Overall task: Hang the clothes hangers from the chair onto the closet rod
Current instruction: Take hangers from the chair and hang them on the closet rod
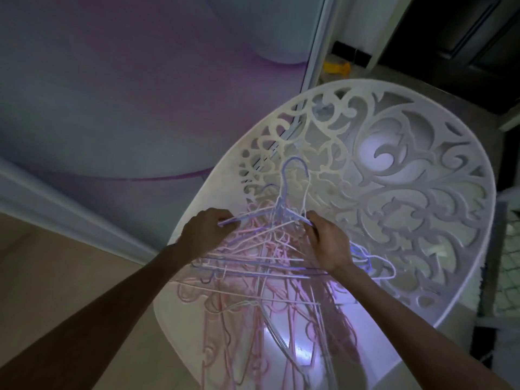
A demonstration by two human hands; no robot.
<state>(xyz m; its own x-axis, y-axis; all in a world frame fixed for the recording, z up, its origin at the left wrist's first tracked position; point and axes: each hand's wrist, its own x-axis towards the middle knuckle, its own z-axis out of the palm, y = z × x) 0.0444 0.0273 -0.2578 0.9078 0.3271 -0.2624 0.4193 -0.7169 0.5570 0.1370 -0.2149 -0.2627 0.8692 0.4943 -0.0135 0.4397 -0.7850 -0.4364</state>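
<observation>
A tangled heap of thin wire hangers (270, 294), pink, white and lilac, lies on the seat of a white plastic chair (439, 209) with a cut-out scroll backrest. My left hand (205, 232) grips the left shoulder of a lilac hanger (284, 192) whose hook points up against the backrest. My right hand (327, 237) pinches the right shoulder of that same small bunch. The closet rod is out of view.
A sliding closet door (135, 88) with a purple swirl pattern fills the upper left, its pale frame (318, 43) beside the chair. Beige floor (56, 277) lies at the lower left. A yellow object (337, 67) sits behind the chair, dark furniture (461, 35) at the top right.
</observation>
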